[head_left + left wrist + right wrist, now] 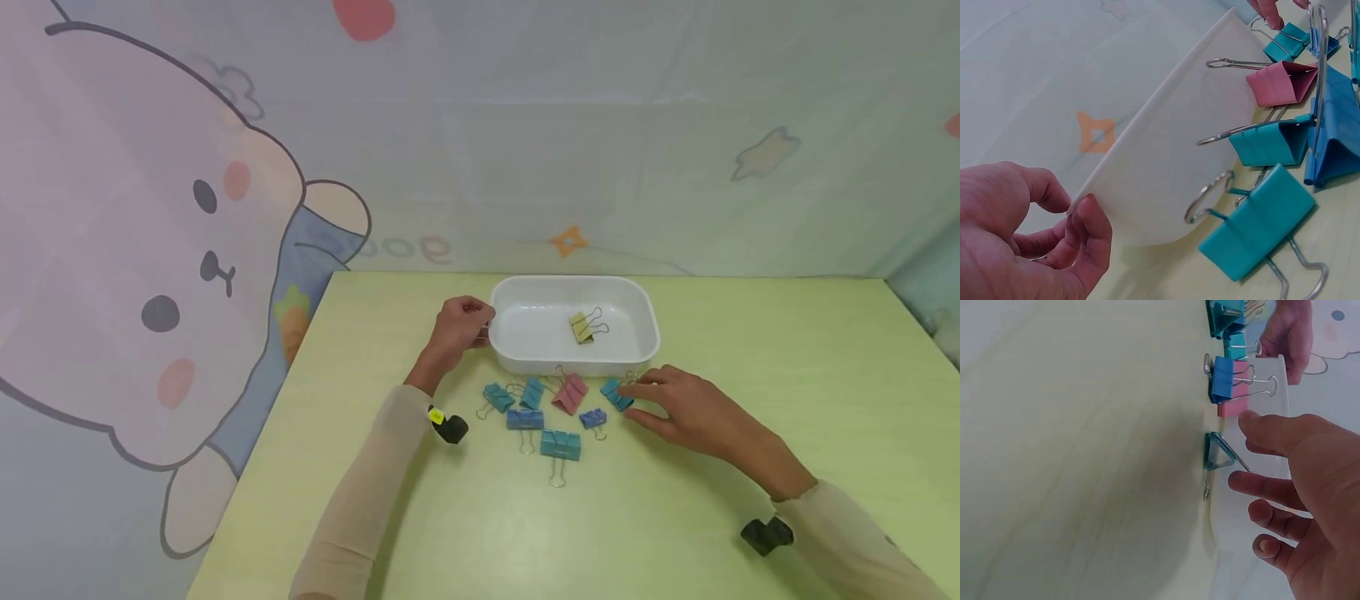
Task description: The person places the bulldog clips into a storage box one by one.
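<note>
My left hand [459, 327] pinches the left end rim of a white plastic tray [573, 367] between thumb and fingers. In the left wrist view, the thumb and fingertips meet at the rim's corner. My right hand [686, 408] hovers by a teal binder clip [615, 393] at the tray's front right. Its thumb and index finger are spread at the clip, and the right wrist view shows a gap between thumb and index fingertips, close to the clip's wire handle. Inside the tray lies a yellow binder clip [581, 328], wire handles pointing right.
In front of the tray lie a pink binder clip [571, 393], a small blue clip [593, 418], a larger blue clip [525, 419] and several teal clips, the biggest teal clip [561, 445] nearest me. A printed curtain [525, 150] hangs behind the table [787, 375].
</note>
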Tool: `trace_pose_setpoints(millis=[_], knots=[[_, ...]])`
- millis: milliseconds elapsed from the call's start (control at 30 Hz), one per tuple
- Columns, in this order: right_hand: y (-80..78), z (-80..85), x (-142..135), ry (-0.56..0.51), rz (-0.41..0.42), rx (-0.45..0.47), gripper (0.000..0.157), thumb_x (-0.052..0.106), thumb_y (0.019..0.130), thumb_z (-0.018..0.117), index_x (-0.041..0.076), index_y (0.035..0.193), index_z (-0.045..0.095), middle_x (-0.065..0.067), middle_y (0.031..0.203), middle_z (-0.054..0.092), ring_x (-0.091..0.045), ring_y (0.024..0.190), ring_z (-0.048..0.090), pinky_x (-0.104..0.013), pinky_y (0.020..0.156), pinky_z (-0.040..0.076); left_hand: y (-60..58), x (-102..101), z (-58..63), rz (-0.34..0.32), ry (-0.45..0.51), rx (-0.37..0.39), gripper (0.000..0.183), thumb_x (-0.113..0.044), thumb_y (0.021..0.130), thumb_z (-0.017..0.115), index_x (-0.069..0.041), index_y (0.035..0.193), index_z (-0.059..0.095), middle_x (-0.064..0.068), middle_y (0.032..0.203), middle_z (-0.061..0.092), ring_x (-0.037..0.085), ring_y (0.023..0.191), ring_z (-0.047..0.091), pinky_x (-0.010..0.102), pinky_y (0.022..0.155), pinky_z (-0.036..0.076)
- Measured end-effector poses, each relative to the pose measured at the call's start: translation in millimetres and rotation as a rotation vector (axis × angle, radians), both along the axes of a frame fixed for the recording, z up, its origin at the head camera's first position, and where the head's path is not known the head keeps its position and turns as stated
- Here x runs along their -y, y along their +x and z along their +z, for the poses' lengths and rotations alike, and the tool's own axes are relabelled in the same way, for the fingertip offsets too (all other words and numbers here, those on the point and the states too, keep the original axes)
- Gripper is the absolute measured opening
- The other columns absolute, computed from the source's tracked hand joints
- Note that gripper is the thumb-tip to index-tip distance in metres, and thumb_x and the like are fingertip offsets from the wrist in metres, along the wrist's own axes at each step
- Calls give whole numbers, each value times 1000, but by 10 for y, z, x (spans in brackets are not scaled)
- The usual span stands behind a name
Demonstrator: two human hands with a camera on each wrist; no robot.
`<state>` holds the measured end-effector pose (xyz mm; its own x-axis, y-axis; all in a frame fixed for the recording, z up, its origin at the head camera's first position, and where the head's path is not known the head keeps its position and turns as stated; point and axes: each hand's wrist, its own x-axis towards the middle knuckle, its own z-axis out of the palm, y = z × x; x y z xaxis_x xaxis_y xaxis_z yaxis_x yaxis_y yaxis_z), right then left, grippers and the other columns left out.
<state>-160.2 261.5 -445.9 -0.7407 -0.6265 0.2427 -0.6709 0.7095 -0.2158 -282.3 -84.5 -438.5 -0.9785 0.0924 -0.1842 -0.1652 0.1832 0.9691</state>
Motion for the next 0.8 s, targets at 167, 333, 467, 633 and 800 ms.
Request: trace_pose_setpoints(millis=[167,333,467,633,800], knots=[[-35,-44,46,-2,-20,27,30,19,89,82,9,117,79,-7,107,77,-27,96,70,-45,80,61,1,2,6,0,-1,-1,28,-15,98,62,3,120,63,19,109,65,20,80,68,27,70,60],[-56,-111,89,-9,-43,-3,29,19,87,84,9,114,80,-8,104,78,-28,93,73,-45,77,61,-1,13,-2,3,0,7,28,-14,99,62,3,120,63,18,108,65,24,84,70,27,70,61],[-52,-143,114,-15,-64,-44,28,20,85,86,10,110,81,-6,101,79,-25,88,74,-42,72,61,-9,11,-7,2,-3,7,28,-15,99,62,3,121,63,19,109,66,22,83,69,27,71,61],[-35,-173,130,-14,-97,-69,28,21,82,89,11,107,81,-6,99,79,-25,86,74,-42,70,61,-4,11,-8,-5,-1,5,28,-15,99,62,2,121,63,19,110,65,20,81,68,27,72,61],[-7,-189,147,-20,-121,-84,28,21,81,90,10,106,81,-7,99,79,-27,87,75,-44,71,62,3,15,-1,-8,-4,3,29,-16,100,62,2,122,62,19,110,65,21,82,68,28,72,61]])
